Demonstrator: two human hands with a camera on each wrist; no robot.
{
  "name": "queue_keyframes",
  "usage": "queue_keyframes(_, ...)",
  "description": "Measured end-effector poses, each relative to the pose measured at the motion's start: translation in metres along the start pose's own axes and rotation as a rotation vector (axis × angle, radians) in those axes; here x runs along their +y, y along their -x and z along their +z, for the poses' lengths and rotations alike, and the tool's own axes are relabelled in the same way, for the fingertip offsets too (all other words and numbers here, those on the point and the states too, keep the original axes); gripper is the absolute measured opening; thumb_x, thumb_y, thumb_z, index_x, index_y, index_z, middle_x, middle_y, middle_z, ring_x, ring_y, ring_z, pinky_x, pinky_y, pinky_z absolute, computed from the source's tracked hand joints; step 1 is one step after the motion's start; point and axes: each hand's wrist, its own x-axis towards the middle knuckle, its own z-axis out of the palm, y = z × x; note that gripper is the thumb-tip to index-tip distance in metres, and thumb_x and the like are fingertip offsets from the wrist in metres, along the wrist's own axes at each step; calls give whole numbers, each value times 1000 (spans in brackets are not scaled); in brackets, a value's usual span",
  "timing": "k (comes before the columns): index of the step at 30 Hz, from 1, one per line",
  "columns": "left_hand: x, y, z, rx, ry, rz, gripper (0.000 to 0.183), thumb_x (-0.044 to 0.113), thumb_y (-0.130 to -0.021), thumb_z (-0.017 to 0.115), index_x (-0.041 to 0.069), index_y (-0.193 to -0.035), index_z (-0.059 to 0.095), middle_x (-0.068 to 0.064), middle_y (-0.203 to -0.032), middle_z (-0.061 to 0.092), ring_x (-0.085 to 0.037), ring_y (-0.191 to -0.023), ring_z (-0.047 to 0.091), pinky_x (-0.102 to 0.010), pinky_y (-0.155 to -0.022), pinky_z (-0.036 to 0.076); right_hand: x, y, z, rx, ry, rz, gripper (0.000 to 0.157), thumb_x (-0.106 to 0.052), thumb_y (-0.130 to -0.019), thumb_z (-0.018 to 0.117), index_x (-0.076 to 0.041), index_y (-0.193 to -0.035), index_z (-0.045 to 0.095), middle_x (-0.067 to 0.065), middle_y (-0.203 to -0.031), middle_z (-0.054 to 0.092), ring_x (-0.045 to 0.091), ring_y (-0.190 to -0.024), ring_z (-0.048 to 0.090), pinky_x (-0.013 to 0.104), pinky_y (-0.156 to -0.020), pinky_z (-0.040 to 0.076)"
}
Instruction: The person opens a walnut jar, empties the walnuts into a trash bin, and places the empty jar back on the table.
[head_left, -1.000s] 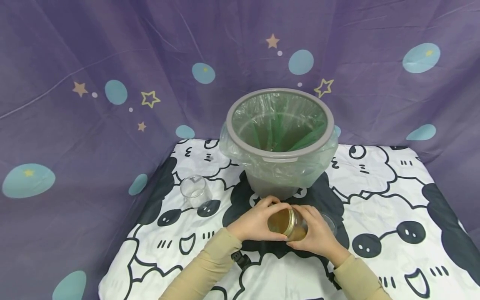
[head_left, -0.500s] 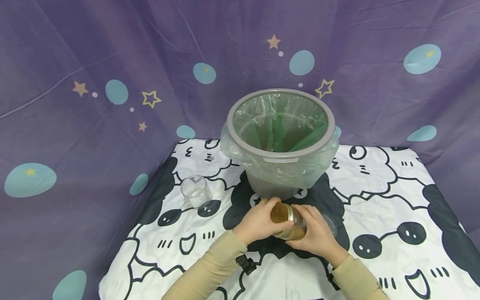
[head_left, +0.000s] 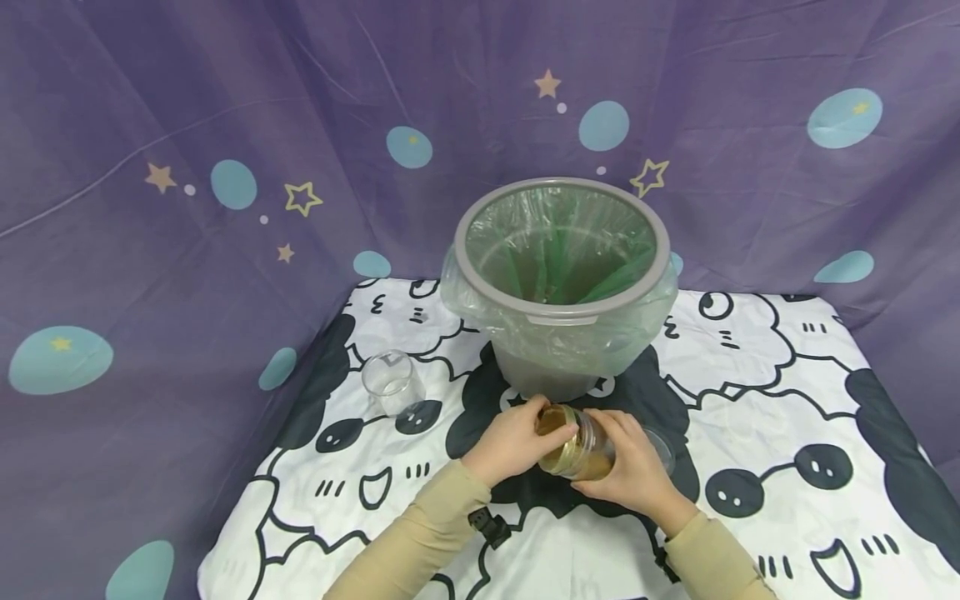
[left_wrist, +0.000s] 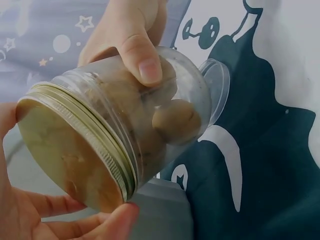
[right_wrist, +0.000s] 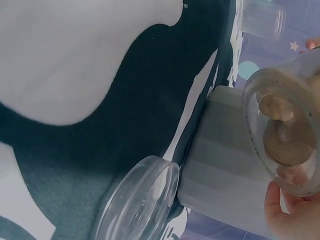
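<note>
A clear jar [left_wrist: 142, 120] with several round brown pieces inside lies tilted between both hands, its gold lid [left_wrist: 65, 155] pointing left. My left hand [head_left: 510, 442] grips the lid by its rim, thumb and fingers on opposite edges. My right hand [head_left: 637, 467] is wrapped around the jar's body, and in the left wrist view its thumb [left_wrist: 149, 67] presses on the side wall. The lid sits on the neck, with threads of the jar showing beside it. In the right wrist view the jar's clear base faces the camera.
Just behind the hands stands a grey bin [head_left: 551, 373] lined with a translucent green bag [head_left: 600, 346]. To the left is an uncovered clear container [head_left: 392, 387]. A shallow clear round piece [right_wrist: 142, 200] lies on the patterned cloth beside my right hand.
The left thumb has shifted upward across the lid's rim, and the left hand has turned a little around it. The right hand has stayed in place on the jar.
</note>
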Motion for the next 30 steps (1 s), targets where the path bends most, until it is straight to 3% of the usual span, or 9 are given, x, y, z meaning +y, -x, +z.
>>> queue_keyframes(11, -9, 0, -8, -25, 209, 43, 45, 43, -93, 56, 11, -125, 53, 1, -91, 61, -7, -74, 57, -20, -63, 48, 3, 0, -3, -24, -150, 146, 92, -23, -48, 93, -7, -129, 51, 11, -118, 57, 25, -106, 51, 51, -84, 47)
queue_keyframes(17, -13, 2, -11, -51, 370, 98, 41, 31, -96, 55, 7, -128, 48, -11, -102, 63, -13, -82, 62, -21, -70, 53, 1, -1, -7, -16, -205, 191, 90, -21, -50, 92, -7, -129, 51, 11, -116, 57, 26, -103, 53, 52, -81, 47)
queue_keyframes(26, -19, 5, -15, -76, 480, 122, 46, 25, -94, 58, 5, -132, 42, -16, -113, 60, -22, -93, 63, -21, -76, 51, 1, 0, -9, -25, -236, 233, 91, -19, -51, 92, -8, -131, 50, 11, -117, 57, 25, -103, 53, 51, -81, 46)
queue_keyframes(30, -22, 7, -17, -115, 577, 150, 50, 18, -92, 60, 1, -134, 38, -22, -121, 53, -28, -101, 60, -21, -78, 52, 1, 1, -10, -32, -242, 254, 91, -19, -52, 92, -8, -131, 49, 13, -118, 56, 28, -103, 54, 52, -82, 47)
